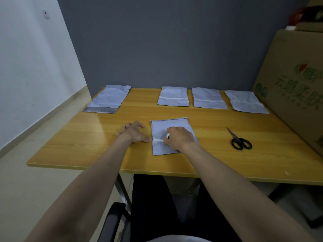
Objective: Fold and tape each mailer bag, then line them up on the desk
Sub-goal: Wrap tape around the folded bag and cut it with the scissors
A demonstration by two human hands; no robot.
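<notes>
Taping is under way: the right hand (180, 137) pinches a tape strip (158, 140) across the folded bag (160, 130) beneath its grip; the left hand (134, 131), fingers loosely spread on the worktop (87, 137), thumb pinning the strip's end. Next, probably press it flat.

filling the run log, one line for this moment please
left hand pins tape end | right hand pulls tape across near bag | scissors idle

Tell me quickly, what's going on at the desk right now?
Left hand pins tape end at mailer bag edge. Right hand holds tape roll, drawing strip across. Three taped bags lined up behind. Scissors clear.
</notes>
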